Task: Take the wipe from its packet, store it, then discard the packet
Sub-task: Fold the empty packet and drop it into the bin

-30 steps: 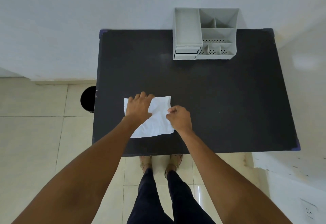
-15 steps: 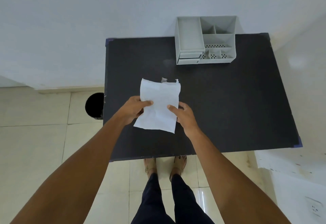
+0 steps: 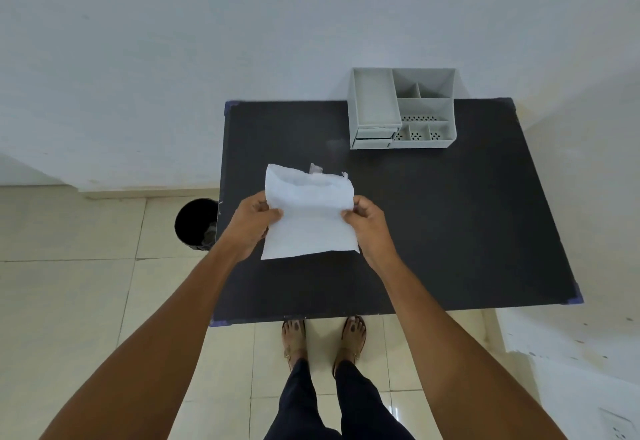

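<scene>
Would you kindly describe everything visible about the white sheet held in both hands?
The white sheet looks like thin, soft paper or fabric, roughly rectangular, creased across its middle and slightly ragged along its top edge. It is lifted above the black table, apart from it. The left hand pinches its left edge, the right hand its right edge. A small pale scrap shows just behind its top edge.

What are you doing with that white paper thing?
A person is standing at a black table, holding a white sheet up off the table with both hands, the left hand on one side and the right hand on the other. It looks like the wipe. A grey organiser with open compartments sits at the back of the table, and a black bin stands on the floor beside the table.
</scene>
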